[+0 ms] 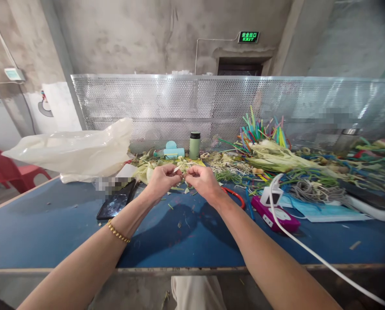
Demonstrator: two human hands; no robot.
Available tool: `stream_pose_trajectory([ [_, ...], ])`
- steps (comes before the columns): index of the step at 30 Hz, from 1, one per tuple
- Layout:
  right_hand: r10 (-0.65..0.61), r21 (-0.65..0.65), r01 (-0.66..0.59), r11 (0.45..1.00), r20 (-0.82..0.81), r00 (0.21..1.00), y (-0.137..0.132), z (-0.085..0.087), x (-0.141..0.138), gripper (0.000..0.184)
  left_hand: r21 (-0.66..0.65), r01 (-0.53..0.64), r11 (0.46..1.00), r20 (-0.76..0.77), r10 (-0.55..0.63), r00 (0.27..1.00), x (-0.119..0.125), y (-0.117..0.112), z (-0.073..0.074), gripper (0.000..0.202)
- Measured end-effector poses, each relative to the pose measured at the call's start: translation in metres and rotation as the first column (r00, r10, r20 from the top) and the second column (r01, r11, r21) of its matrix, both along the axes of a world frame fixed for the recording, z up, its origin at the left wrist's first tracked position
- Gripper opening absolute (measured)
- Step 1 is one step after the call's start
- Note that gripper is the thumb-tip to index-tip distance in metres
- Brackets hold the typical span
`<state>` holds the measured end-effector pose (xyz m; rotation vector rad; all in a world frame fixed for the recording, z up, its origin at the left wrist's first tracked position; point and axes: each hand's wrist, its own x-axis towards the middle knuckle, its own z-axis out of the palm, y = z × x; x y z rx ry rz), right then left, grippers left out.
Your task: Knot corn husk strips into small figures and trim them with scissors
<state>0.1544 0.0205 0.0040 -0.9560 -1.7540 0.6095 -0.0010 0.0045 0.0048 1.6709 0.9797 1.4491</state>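
Note:
In the middle of the head view my two hands almost meet above the blue table [66,232]. My left hand [163,180] is closed, thumb and fingers pinched together. My right hand [203,180] pinches from the other side. A pale, yellowish-white piece that looks like corn husk [181,165] shows between the fingertips; its full shape is hidden by them. Pale green husks [143,171] lie just beyond my left hand. Near my right wrist rests a red loop-shaped handle [237,196]. A black tablet or phone [116,203] lies left of my left forearm.
A green bottle [194,146] and a light blue container [174,153] stand behind. Leaves and cords pile up at right, around colourful stems [260,131]. A purple power strip [276,217] with a white cable and a blue mask [330,211] lie right. Left sits a plastic bag [82,148].

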Motion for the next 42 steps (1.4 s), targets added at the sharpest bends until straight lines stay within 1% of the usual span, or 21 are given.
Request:
stream_pose_trajectory([
  [3, -0.040, 0.006, 0.040, 0.999, 0.024, 0.999, -0.003, 0.001, 0.000, 0.008, -0.022, 0.018, 1.000, 0.023, -0.017, 1.000, 0.000, 0.001, -0.001, 0.011],
  [8, -0.107, 0.059, 0.101, 0.993, 0.112, 0.988, -0.010, 0.006, -0.002, 0.004, -0.029, 0.060, 0.998, 0.016, -0.060, 0.998, -0.003, 0.003, -0.002, 0.007],
  [11, -0.161, 0.099, 0.148, 0.984, 0.141, 0.977, -0.013, 0.008, -0.006, 0.004, -0.085, 0.138, 0.987, 0.100, -0.129, 0.987, -0.004, 0.005, -0.004, 0.005],
  [14, -0.193, 0.132, 0.175, 0.976, 0.145, 0.970, -0.015, 0.007, -0.009, 0.008, -0.158, 0.235, 0.959, 0.214, -0.199, 0.956, -0.004, 0.007, -0.005, 0.004],
  [17, -0.220, 0.165, 0.194, 0.967, 0.159, 0.962, -0.014, 0.006, -0.009, 0.008, -0.179, 0.268, 0.946, 0.266, -0.216, 0.939, -0.004, 0.007, -0.005, 0.006],
  [19, -0.215, 0.152, 0.192, 0.969, 0.146, 0.966, -0.014, 0.005, -0.009, 0.008, -0.199, 0.293, 0.935, 0.279, -0.233, 0.932, -0.005, 0.008, -0.005, 0.006],
  [23, -0.147, 0.018, 0.146, 0.989, 0.091, 0.985, -0.015, 0.006, -0.008, 0.013, -0.240, 0.400, 0.884, 0.308, -0.322, 0.895, -0.009, 0.009, -0.006, 0.006],
  [25, -0.162, -0.015, 0.165, 0.986, 0.112, 0.980, -0.015, 0.006, -0.009, 0.013, -0.241, 0.432, 0.869, 0.310, -0.353, 0.883, -0.010, 0.009, -0.006, 0.008],
  [28, -0.259, 0.054, 0.254, 0.966, 0.173, 0.950, -0.014, 0.005, -0.010, 0.009, -0.245, 0.439, 0.864, 0.320, -0.356, 0.878, -0.010, 0.007, -0.006, 0.010],
  [29, -0.275, 0.081, 0.264, 0.961, 0.179, 0.945, -0.013, 0.005, -0.010, 0.009, -0.242, 0.434, 0.868, 0.327, -0.348, 0.879, -0.009, 0.007, -0.005, 0.011],
  [31, -0.240, 0.086, 0.228, 0.970, 0.163, 0.957, -0.012, 0.005, -0.008, 0.008, -0.239, 0.413, 0.879, 0.325, -0.328, 0.887, -0.009, 0.006, -0.004, 0.013],
  [34, -0.102, 0.011, 0.102, 0.995, 0.107, 0.989, -0.011, 0.005, -0.003, 0.010, -0.249, 0.392, 0.886, 0.260, -0.329, 0.908, -0.009, 0.006, -0.004, 0.015],
  [37, -0.012, -0.067, 0.015, 0.998, 0.053, 0.999, -0.009, 0.004, 0.001, 0.014, -0.228, 0.378, 0.897, 0.205, -0.336, 0.919, -0.010, 0.007, -0.004, 0.015],
  [39, 0.011, -0.088, -0.009, 0.996, 0.028, 1.000, -0.007, 0.003, 0.002, 0.015, -0.211, 0.349, 0.913, 0.203, -0.308, 0.929, -0.010, 0.008, -0.003, 0.017],
  [42, -0.003, -0.054, 0.006, 0.999, 0.053, 0.999, -0.007, 0.002, 0.001, 0.014, -0.205, 0.305, 0.930, 0.242, -0.254, 0.936, -0.011, 0.010, -0.002, 0.022],
])
